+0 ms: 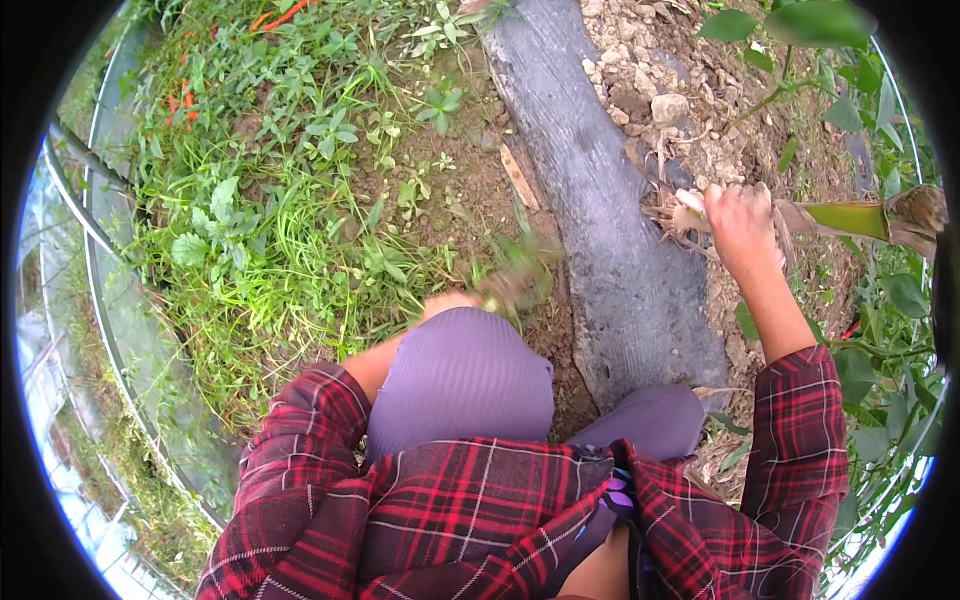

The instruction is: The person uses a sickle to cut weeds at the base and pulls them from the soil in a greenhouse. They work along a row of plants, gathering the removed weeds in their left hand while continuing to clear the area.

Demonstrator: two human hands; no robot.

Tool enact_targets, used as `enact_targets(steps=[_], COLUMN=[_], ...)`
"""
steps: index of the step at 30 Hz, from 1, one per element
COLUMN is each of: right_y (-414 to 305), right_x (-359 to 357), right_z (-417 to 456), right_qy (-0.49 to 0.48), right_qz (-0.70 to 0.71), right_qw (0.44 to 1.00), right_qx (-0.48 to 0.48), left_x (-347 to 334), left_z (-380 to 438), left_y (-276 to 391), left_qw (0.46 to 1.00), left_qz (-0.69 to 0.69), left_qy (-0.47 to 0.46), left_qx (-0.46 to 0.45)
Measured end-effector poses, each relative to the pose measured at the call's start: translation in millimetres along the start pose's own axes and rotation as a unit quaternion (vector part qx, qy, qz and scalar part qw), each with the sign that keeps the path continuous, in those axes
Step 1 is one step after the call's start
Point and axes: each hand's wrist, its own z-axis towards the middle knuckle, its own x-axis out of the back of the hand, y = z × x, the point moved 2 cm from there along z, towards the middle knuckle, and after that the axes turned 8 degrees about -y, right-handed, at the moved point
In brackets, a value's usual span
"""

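My left hand (pixel 450 301) is partly hidden behind my raised knee, low over the weeds. A motion-blurred clump of weeds (pixel 517 281), with what looks like soil and roots on it, extends from its fingers. On the right, my right hand (pixel 741 221) is closed around the lower part of a thick plant stalk (pixel 844 217), green-yellow further out and dry brown near the hand. Dry, frayed fibres (pixel 675 219) spread at the stalk's base, beside the plastic mulch. A small white piece (pixel 690 200) shows by the fingers; I cannot tell what it is.
Grey plastic mulch film (pixel 600 225) runs between weedy soil (pixel 300 225) and crumbly, cloddy earth (pixel 637 67). A strip of wood (pixel 519 178) lies beside the film. Leafy plants (pixel 877 375) crowd the right. Curved hoops with clear sheeting (pixel 142 360) stand left. Red peppers (pixel 285 15) appear top left.
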Motion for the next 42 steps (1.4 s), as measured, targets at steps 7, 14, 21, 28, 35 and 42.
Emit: enact_targets(steps=[7,14,21,28,35,42], right_y=[2.0,-2.5,2.4,-0.6,-0.4,2.1], right_x=[-1.4,-4.9,-3.1,-5.2,0.5,-4.4], right_z=[-3.7,0.6,-0.8,2.8,2.5,3.0], right_qy=[0.023,0.025,0.031,0.036,0.014,-0.002], right_qz=[0.001,0.047,0.043,0.033,0.044,0.048], right_qw=[1.0,0.999,0.999,0.999,0.999,0.999], right_qx=[-0.003,0.0,-0.004,-0.002,-0.003,-0.006], left_x=[38.6,26.6,39.4,28.1,-65.6,-29.2], left_z=[-2.0,0.6,11.1,10.1,-97.0,-115.0], left_y=[-44.8,-106.0,-114.4,-137.4,-105.5,-110.0], left_qw=[0.972,0.943,0.978,0.985,0.968,0.992], left_qz=[0.228,0.297,0.153,0.028,-0.086,-0.039], left_qy=[0.055,0.032,0.008,0.019,-0.209,-0.09], left_qx=[0.029,0.145,0.14,0.17,0.112,0.08])
